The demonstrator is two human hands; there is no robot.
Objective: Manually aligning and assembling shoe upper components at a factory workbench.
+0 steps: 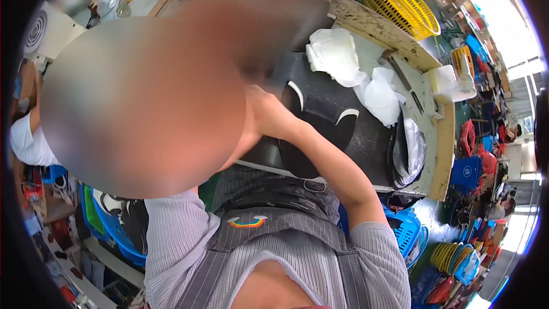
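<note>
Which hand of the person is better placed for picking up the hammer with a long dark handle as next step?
Probably the right hand: its bare forearm enters on the same side as the hammer. Blur makes the left hand's position unclear.

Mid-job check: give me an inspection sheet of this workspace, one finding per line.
Surface: bench with wooden rim; dark mat on it.
Job's things: black piece with white edging, lying on the mat.
Clutter: crumpled white sheets, hammer and black pen-like tool, toward the bench's right.
Hands: right hand partly blurred, grip unclear; left hand hidden by blur.
Cables: nothing seen on the bench.
Surroundings: yellow basket beyond the rim; blue basket lower right; another person's white sleeve far left.
</note>
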